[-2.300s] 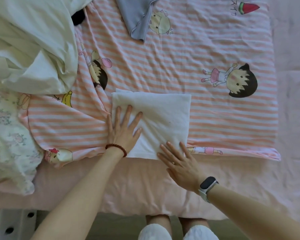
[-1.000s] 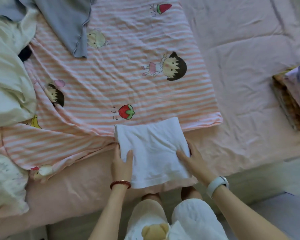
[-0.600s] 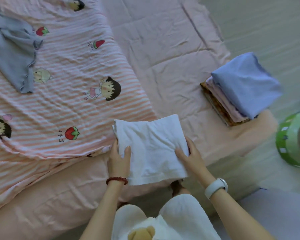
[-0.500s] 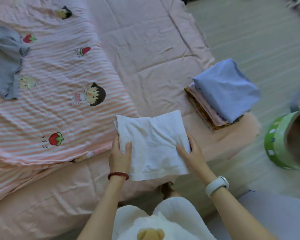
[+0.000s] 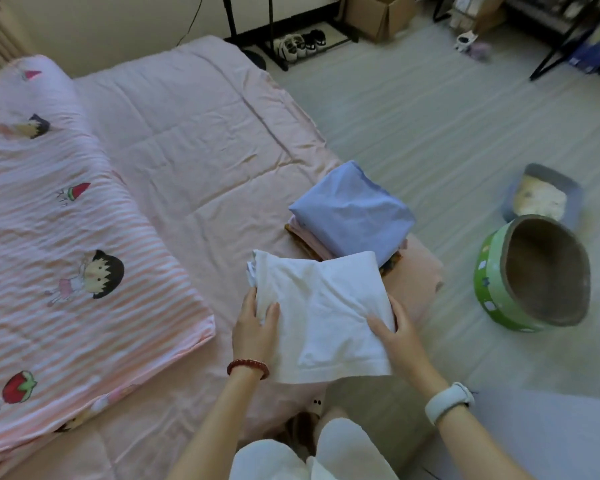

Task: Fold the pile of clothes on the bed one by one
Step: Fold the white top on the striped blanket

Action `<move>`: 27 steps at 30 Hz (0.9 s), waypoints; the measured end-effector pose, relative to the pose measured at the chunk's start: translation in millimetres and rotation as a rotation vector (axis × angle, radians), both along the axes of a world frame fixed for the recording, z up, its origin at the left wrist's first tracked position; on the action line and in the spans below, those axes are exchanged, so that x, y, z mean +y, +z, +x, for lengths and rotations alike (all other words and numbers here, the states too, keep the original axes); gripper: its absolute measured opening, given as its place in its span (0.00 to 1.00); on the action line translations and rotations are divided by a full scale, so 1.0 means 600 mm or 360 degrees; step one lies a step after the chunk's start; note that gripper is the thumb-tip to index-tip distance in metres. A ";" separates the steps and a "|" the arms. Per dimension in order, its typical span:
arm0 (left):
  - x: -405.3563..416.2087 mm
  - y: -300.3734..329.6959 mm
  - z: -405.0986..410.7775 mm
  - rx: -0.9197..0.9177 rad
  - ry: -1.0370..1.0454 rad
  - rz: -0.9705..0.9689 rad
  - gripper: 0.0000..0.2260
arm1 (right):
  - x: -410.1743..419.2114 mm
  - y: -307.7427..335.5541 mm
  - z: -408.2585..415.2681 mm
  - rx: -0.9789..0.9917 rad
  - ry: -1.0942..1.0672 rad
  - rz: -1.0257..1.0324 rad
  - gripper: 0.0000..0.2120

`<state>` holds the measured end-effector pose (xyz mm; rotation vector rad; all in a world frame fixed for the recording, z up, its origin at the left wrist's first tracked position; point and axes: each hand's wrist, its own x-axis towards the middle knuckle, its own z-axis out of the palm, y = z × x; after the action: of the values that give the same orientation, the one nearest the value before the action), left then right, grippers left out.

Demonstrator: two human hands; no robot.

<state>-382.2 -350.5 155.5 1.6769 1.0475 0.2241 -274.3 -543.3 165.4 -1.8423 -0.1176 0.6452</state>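
Note:
A folded white garment (image 5: 321, 313) is lifted above the pink bed (image 5: 194, 161) near its right corner. My left hand (image 5: 255, 329) grips its left edge, thumb on top. On the other side my right hand (image 5: 397, 336) holds the right edge, thumb over the cloth. Just beyond the white garment sits a stack of folded clothes (image 5: 352, 213) with a blue piece on top, and the garment's far edge overlaps the stack's near corner in view. The unfolded pile is out of view.
A pink striped cartoon blanket (image 5: 66, 258) covers the bed's left part. On the floor to the right stand a green round tub (image 5: 530, 275) and a grey tray (image 5: 541, 195). Shoes (image 5: 300, 45) and a cardboard box (image 5: 378, 15) are by the far wall.
Both hands picked the folded white garment up from the blanket and carried it right toward the folded stack. My view turned right, so the loose pile left the frame.

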 end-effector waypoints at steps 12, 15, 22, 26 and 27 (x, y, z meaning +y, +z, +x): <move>0.003 0.028 0.272 -0.0220 0.0174 0.0031 0.19 | 0.028 0.029 0.323 -0.0213 0.0219 0.0018 0.17; -0.021 0.011 0.336 -0.0325 0.0412 -0.0023 0.19 | 0.045 0.023 0.428 -0.0194 0.0405 -0.0035 0.23; -0.082 -0.087 0.416 -0.0197 0.0922 -0.0358 0.25 | 0.068 -0.059 0.589 -0.0058 0.0701 -0.0197 0.30; -0.093 -0.149 0.407 0.0274 0.1008 -0.0579 0.26 | 0.069 -0.135 0.608 -0.0081 0.1149 -0.0554 0.27; -0.092 -0.152 0.407 0.0308 0.1046 -0.0542 0.26 | 0.069 -0.146 0.606 -0.0245 0.1170 -0.0615 0.28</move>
<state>-138.2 -405.7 64.4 1.0236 1.6647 0.2890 89.0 -501.6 77.6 -2.2190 -0.8513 1.0825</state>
